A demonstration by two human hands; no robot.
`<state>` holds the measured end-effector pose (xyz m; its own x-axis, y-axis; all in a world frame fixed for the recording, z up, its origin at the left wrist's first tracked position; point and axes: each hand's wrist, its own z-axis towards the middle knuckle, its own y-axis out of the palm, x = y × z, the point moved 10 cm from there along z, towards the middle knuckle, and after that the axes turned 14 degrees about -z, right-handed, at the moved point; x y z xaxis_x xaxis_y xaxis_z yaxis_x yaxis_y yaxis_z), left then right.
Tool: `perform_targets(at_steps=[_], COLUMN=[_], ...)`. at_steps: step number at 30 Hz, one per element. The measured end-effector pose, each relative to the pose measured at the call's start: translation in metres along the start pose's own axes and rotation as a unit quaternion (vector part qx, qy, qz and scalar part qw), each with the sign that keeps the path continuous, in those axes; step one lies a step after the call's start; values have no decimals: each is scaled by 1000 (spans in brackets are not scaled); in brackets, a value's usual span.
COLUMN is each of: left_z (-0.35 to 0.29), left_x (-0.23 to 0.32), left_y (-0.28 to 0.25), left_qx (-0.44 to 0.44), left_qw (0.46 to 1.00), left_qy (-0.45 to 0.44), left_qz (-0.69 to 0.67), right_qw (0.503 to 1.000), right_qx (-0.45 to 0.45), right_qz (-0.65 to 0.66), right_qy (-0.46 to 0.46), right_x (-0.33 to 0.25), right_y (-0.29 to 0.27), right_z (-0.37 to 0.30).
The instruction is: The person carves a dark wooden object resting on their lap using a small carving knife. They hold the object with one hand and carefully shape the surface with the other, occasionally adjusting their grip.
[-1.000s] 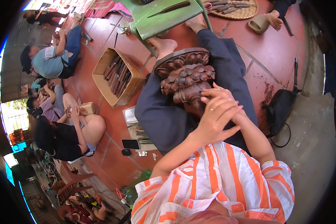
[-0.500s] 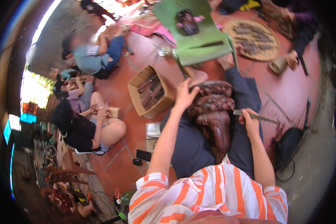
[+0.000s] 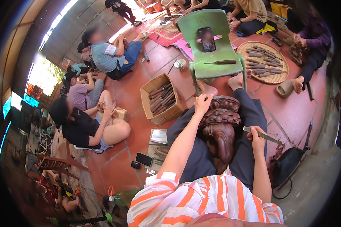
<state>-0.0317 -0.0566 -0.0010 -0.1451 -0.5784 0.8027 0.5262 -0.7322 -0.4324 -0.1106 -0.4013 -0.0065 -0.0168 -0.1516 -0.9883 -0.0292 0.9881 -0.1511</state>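
A dark reddish-brown carved wooden piece [image 3: 220,132] stands between my legs. It has a rounded moulded top, a ruffled band and a smooth, curving lower part. Beside its upper left edge is my left hand [image 3: 203,104], fingers drawn together in a pinch; whatever is between the fingertips is too small to make out. To the right of the carving, my right hand [image 3: 257,138] grips a long, flat metal tool [image 3: 271,139], greyish, sticking out on both sides of the fist. Whether it is a file or a chisel cannot be told.
Ahead stands a green plastic chair [image 3: 219,53] bearing a phone [image 3: 207,39] and a dark-handled tool [image 3: 220,62]. A cardboard box [image 3: 151,113] holds several wooden-handled tools; more lie on a round woven tray [image 3: 280,77]. A black bag [image 3: 290,162] lies right. Several people sit around.
My left fingers, spread against the carving before, are now drawn together near its upper left edge. My right hand still holds the metal tool. The whole view has shifted.
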Motion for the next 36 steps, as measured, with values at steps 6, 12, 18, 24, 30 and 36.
perform_targets(at_steps=[6, 12, 18, 24, 30, 36], left_z=[-5, -12, -41, -46, -45, -44], left_x=[1, -18, -53, -61, -61, -53], left_y=[-3, -12, -25, -16, -17, -18], left_qx=[-10, -18, 32, 24, 4, 7], left_qw=[1000, 992, 956, 953, 958, 964], left_qy=[3, -2, -66, -132, -141, -142], left_qz=[-8, -126, -283, -272, -250, -224], right_qw=[998, 998, 998, 997, 989, 978], right_qx=[44, 58, 26, -7, -56, -124], right_qz=[34, 22, 47, 38, 83, -168], right_qy=[12, 21, 41, 65, 105, -18], right_x=[-3, -8, -7, 7, 25, -7], right_y=[-21, -16, -12, 1, 17, 37], right_z=[-1, 0, 3, 8, 22, 57])
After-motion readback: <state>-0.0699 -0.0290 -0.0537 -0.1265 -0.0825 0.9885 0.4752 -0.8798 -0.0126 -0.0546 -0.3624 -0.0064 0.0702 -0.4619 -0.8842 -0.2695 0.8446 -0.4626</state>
